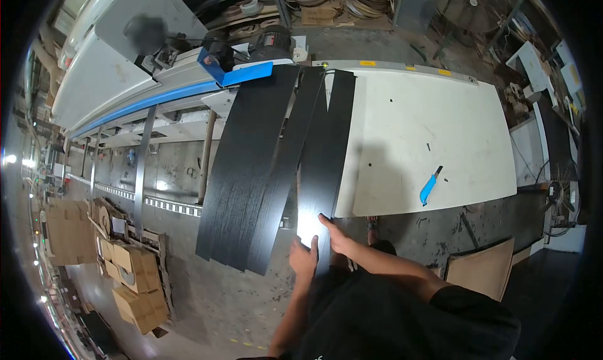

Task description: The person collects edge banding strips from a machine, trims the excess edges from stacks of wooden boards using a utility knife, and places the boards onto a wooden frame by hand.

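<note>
A long black board [325, 152] runs away from my body, its near end between my two hands. My left hand [304, 257] grips the left edge of that end, thumb on top. On the opposite edge, a little farther up, my right hand [338, 237] is closed with its thumb over the surface; its other fingers are partly hidden. Left of this board lie several more black boards [242, 171], overlapping and slightly fanned out. A blue utility knife [429, 189] rests on the white tabletop [452, 127] to the right.
A machine with a blue rail [144, 105] and a motor [274, 44] stands at the back left. Cardboard boxes [135, 266] sit on the floor at left. A brown panel [480, 269] leans at right, near a floor fan [559, 196]. Small dark scraps dot the tabletop.
</note>
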{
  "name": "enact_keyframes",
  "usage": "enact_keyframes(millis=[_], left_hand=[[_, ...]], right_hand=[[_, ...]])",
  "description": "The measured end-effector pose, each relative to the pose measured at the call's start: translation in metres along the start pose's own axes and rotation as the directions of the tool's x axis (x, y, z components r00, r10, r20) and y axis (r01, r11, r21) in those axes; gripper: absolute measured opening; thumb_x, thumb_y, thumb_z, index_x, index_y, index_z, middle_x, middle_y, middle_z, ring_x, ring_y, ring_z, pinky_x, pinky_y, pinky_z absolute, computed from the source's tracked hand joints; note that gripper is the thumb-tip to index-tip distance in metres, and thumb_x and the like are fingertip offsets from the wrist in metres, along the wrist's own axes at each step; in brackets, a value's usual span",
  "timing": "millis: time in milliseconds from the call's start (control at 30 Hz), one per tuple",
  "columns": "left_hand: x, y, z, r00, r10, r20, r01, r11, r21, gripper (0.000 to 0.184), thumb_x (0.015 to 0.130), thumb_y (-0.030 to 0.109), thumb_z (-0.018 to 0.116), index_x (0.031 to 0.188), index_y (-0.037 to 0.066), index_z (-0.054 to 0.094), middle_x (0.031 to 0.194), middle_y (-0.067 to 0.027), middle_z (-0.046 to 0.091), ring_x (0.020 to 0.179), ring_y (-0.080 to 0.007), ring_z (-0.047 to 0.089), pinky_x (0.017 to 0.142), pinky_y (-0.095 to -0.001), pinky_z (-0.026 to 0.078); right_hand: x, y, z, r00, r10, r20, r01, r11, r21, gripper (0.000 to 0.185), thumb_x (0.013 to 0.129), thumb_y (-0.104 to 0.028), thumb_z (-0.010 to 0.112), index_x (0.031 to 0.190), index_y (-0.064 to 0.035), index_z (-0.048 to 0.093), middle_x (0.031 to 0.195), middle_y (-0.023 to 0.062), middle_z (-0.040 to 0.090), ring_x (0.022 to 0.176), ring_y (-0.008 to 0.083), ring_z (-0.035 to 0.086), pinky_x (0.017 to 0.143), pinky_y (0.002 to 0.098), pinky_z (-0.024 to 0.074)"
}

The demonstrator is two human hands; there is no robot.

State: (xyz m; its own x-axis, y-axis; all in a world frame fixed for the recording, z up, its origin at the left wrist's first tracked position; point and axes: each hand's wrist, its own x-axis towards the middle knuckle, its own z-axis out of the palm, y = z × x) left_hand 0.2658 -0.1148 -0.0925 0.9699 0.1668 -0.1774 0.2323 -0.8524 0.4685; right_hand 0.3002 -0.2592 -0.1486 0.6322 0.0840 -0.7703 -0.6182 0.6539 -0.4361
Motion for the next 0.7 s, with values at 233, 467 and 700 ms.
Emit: enact_keyframes(millis=[233,467,700], left_hand=[[-0.010,0.016,0.008,0.988,0.053,0.147,-0.046,0.998,-0.049,0.067,0.100,0.064,0.065,0.118,-0.001,0.064,0.111,-0.0295,0.071,0.104,-0.0498,0.069,0.088,-0.0580,0.054],[-0.013,0.022,0.028,0.968,-0.016,0.251,0.007,0.999,0.036,0.070,0.104,0.066,0.056,0.112,-0.001,0.073,0.091,-0.0295,0.075,0.088,-0.0513,0.074,0.081,-0.0599,0.057],[-0.002,0.028,0.025,0.910,0.052,0.411,-0.127,0.980,0.155,0.068,0.104,0.064,0.055,0.124,0.002,0.072,0.095,-0.0285,0.076,0.089,-0.0497,0.074,0.081,-0.0592,0.058]], right_hand=[[-0.023,-0.013,0.002,0.972,0.071,-0.225,-0.088,0.994,-0.068,0.087,0.089,-0.059,0.083,0.149,-0.0005,0.061,0.149,0.0140,0.063,0.137,0.0266,0.055,0.116,0.0435,0.0417],[-0.022,0.013,-0.023,0.911,-0.076,-0.406,0.048,0.996,-0.080,0.091,0.080,-0.059,0.091,0.142,0.0034,0.064,0.145,0.0167,0.065,0.136,0.0301,0.056,0.117,0.0427,0.0410],[-0.038,0.009,-0.018,0.801,-0.148,-0.581,0.117,0.989,-0.091,0.093,0.081,-0.067,0.085,0.138,0.0041,0.066,0.136,0.0190,0.070,0.128,0.0301,0.062,0.111,0.0411,0.0459]])
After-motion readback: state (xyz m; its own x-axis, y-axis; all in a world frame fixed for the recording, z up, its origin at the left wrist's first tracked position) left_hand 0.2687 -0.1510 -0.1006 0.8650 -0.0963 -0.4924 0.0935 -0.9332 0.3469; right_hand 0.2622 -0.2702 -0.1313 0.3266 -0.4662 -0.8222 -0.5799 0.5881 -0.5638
